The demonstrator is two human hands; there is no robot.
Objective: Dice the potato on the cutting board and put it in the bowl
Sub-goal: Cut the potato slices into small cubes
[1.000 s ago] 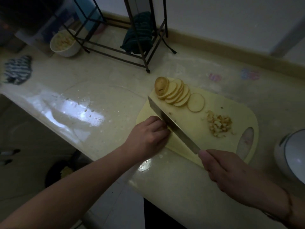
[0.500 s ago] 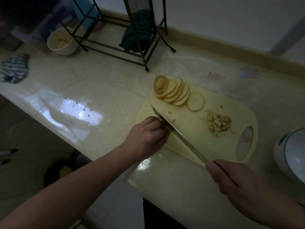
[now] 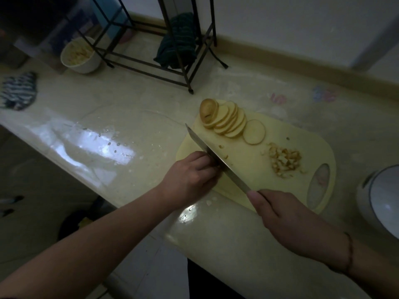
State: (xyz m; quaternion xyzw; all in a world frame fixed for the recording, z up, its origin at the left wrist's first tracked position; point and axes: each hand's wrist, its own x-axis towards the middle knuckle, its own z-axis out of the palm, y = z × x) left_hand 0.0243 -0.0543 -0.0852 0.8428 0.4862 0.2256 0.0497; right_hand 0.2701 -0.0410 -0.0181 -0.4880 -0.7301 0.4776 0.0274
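Pale countertop carries yellow cutting board. Right hand grips knife handle. Left hand, fingers curled, against blade; what it holds, cannot tell. Potato slices fanned on board's far end; dice pile near slot. White bowl far left.

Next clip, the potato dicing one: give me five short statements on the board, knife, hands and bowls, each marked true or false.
1. The right hand holds the steel kitchen knife. True.
2. The fanned potato slices lie in the white bowl. False: they lie on the pale yellow plastic cutting board.
3. A pile of diced potato sits near the board's handle hole. True.
4. The left hand rests on the worktop, away from the board. False: it sits beside the blade.
5. The white bowl is empty. False: it holds pale pieces.
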